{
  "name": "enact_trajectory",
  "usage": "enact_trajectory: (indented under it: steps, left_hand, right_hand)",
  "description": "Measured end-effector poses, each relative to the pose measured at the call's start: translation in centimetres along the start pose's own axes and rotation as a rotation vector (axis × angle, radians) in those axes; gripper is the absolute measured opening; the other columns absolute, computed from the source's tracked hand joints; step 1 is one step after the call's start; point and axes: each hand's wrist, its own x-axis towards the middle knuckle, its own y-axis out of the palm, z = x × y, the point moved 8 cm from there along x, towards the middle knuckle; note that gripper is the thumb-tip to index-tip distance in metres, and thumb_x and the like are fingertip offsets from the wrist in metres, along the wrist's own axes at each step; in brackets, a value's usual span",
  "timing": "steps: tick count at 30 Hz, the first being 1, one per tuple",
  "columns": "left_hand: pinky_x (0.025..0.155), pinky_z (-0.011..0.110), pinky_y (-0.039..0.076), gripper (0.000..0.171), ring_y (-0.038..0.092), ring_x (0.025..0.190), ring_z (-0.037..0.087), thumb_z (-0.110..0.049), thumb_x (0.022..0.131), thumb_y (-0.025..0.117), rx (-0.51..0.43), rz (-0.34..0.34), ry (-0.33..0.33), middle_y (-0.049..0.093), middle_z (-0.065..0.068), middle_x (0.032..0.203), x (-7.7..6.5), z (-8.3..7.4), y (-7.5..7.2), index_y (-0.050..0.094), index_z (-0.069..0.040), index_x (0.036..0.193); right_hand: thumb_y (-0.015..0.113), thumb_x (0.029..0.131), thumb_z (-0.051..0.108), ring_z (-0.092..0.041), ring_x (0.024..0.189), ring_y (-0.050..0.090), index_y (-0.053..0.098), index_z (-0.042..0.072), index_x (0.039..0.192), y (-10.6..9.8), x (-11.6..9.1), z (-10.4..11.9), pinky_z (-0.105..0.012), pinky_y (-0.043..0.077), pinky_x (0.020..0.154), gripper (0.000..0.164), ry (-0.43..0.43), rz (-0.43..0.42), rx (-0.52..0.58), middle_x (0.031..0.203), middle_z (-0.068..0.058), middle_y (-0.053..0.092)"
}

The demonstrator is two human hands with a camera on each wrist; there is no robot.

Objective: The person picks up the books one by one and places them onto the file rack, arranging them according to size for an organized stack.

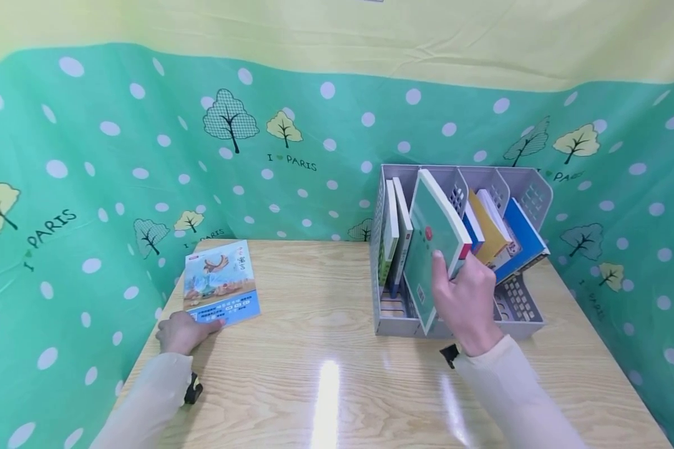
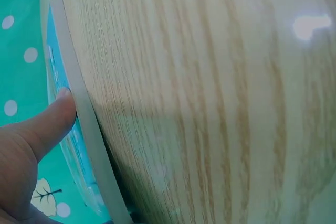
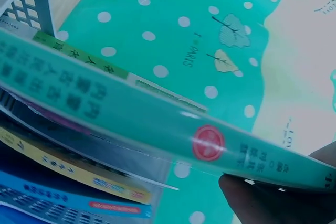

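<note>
In the head view a blue picture book (image 1: 220, 279) lies on the left of the table. My left hand (image 1: 182, 332) holds it at its lower left corner; the thumb (image 2: 55, 116) rests against the book's near edge and the other fingers are mostly hidden. My right hand (image 1: 467, 298) grips a thin green book (image 1: 434, 243) near its upper near corner, thumb on the cover and fingers behind. That book stands tilted within the grey file rack (image 1: 405, 327), its lower corner at the rack's front edge. The right wrist view shows its green spine (image 3: 152, 124) close up.
Two upright books (image 1: 395, 231) stand in the rack's left compartment. Further right lean a yellow book (image 1: 490, 234) and a blue book (image 1: 519, 246), with others between. A green dotted curtain (image 1: 314, 137) hangs behind the wooden table (image 1: 309, 355).
</note>
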Motion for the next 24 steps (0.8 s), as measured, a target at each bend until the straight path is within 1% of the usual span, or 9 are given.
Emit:
enact_trajectory:
  steps: [7,10,13,16,21,24]
  left_hand:
    - [0.076,0.054,0.039,0.085,0.043,0.094,0.049,-0.05,0.076,0.073,0.014,-0.01,0.031,0.049,0.037,0.102,-0.1,-0.3,-0.1,0.048,0.023,0.111]
    - [0.076,0.054,0.039,0.086,0.04,0.094,0.05,-0.051,0.075,0.074,0.018,-0.012,0.031,0.046,0.038,0.1,-0.1,-0.3,-0.1,0.048,0.024,0.11]
    - [0.075,0.054,0.038,0.087,0.037,0.093,0.05,-0.051,0.075,0.075,0.018,-0.027,0.023,0.042,0.038,0.098,0.0,-0.2,-0.1,0.048,0.024,0.109]
    - [0.073,0.053,0.038,0.087,0.036,0.092,0.05,-0.052,0.074,0.075,0.01,-0.039,0.022,0.04,0.037,0.097,0.0,-0.1,-0.2,0.048,0.024,0.108]
    - [0.074,0.053,0.039,0.091,0.035,0.093,0.05,-0.054,0.073,0.076,-0.009,-0.035,0.017,0.037,0.037,0.098,0.0,0.0,0.0,0.047,0.024,0.109]
    - [0.076,0.054,0.038,0.091,0.035,0.094,0.051,-0.054,0.073,0.075,-0.006,-0.027,0.008,0.038,0.038,0.098,0.0,0.0,0.1,0.047,0.024,0.11]
  right_hand:
    - [0.055,0.096,0.018,-0.036,0.092,0.068,0.055,0.005,0.132,1.6,0.6,-1.1,-0.046,0.058,0.064,0.038,0.004,-0.025,0.029,0.118,-0.017,0.065]
    - [0.055,0.096,0.018,-0.034,0.089,0.069,0.055,0.005,0.131,2.3,0.7,-1.5,-0.045,0.058,0.064,0.037,-0.001,-0.037,0.033,0.117,-0.017,0.065]
    - [0.056,0.096,0.018,-0.032,0.081,0.07,0.058,0.003,0.126,3.0,0.8,-1.9,-0.044,0.058,0.061,0.034,-0.004,-0.043,0.035,0.112,-0.018,0.067]
    - [0.055,0.096,0.019,-0.032,0.079,0.069,0.058,0.001,0.124,3.8,0.9,-2.3,-0.044,0.058,0.061,0.034,0.001,-0.04,0.035,0.11,-0.019,0.068]
    - [0.054,0.097,0.02,-0.033,0.091,0.069,0.056,0.002,0.127,4.9,1.0,-2.8,-0.046,0.058,0.071,0.035,0.008,-0.022,0.036,0.115,-0.017,0.066]
    - [0.054,0.098,0.02,-0.032,0.096,0.067,0.056,0.003,0.128,5.5,1.2,-3.3,-0.045,0.057,0.075,0.035,0.019,-0.016,0.036,0.117,-0.016,0.066]
